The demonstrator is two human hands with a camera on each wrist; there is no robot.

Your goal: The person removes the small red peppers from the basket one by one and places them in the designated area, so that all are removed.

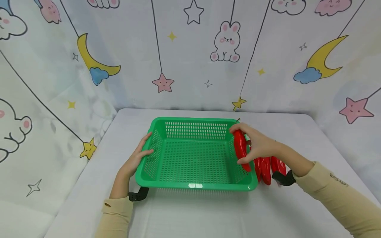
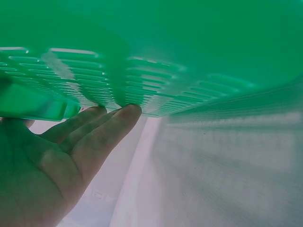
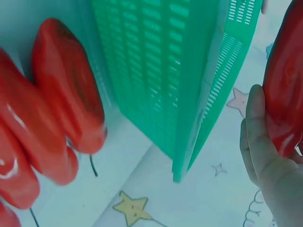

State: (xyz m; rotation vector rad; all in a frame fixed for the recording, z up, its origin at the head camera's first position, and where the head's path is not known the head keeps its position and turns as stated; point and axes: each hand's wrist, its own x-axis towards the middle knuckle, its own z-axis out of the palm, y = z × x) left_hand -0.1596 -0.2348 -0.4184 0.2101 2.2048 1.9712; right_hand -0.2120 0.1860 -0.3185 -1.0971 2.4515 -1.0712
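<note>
A green plastic basket (image 1: 194, 185) with slotted walls stands on the table. At its left rim my left hand (image 1: 135, 158) holds it, thumb over the edge; in the left wrist view the fingers (image 2: 106, 135) lie against the outer slotted wall. Above the basket's right side, my right hand (image 1: 259, 142) grips a long, glossy red pepper (image 1: 239, 145) with a thin stem pointing away. The right wrist view shows this pepper (image 3: 284, 80) between fingers and thumb, the thumb mostly hidden. Several more red peppers (image 1: 265, 170) lie on the table just right of the basket, partly under the right arm.
The white-covered table (image 1: 190, 218) extends around the basket. A patterned cloth backdrop (image 1: 190, 59) with moons, stars and a rabbit rises behind it. Black wrist straps (image 1: 284, 178) sit below both hands. The basket's right wall (image 3: 142, 71) stands between the loose peppers and its inside.
</note>
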